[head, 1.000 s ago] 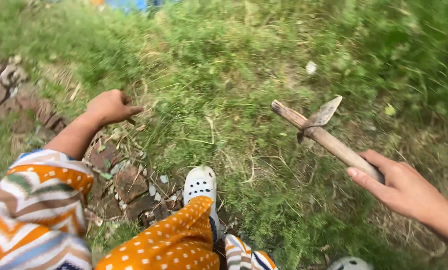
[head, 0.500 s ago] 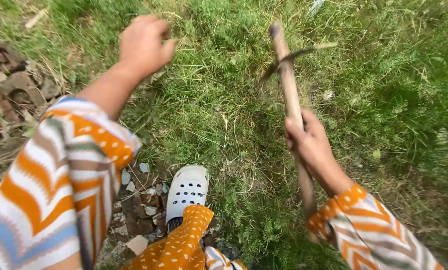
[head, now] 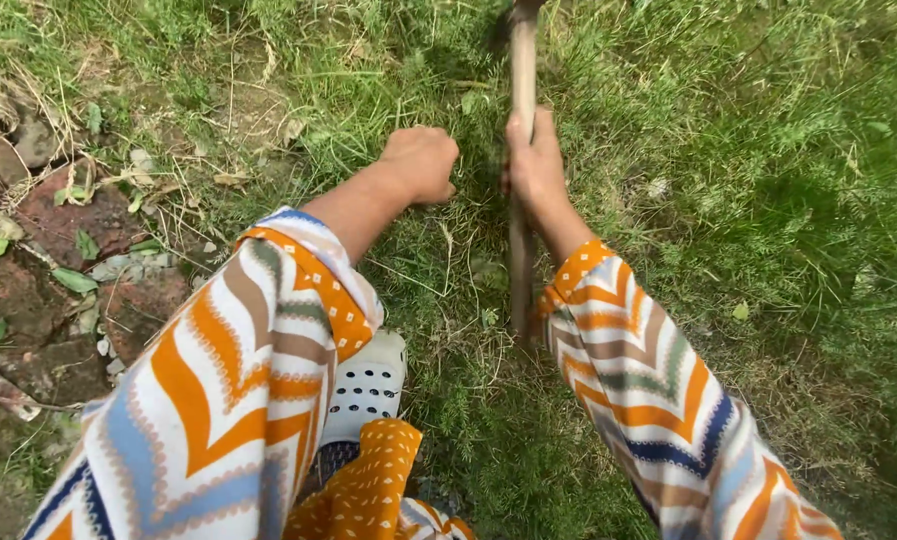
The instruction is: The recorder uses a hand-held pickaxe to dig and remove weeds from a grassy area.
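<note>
The right hand (head: pixel 535 165) is wrapped tight around a wooden tool handle (head: pixel 520 230), fingers pressed together on the shaft. The handle runs straight away from the person: its near end sticks out below the wrist, beside the right sleeve, and its far end rises past the knuckles to the top edge of the view, where the head of the tool is cut off and cannot be made out.

Just left of that hand, the left hand (head: pixel 423 163) is curled into a loose fist, knuckles up, low over the grass (head: pixel 768 200). Whether it grips any blades is hidden by the fingers. The two hands sit near each other but do not touch.

Thick green grass lies ahead of and to the right of both hands. Well to the left of the left hand lie broken reddish bricks (head: pixel 58 215) with scattered dry leaves and straw. Below the left forearm, close to the body, a white perforated clog (head: pixel 368 385) stands on the grass, partly covered by the patterned sleeve and an orange dotted trouser leg (head: pixel 368 485).
</note>
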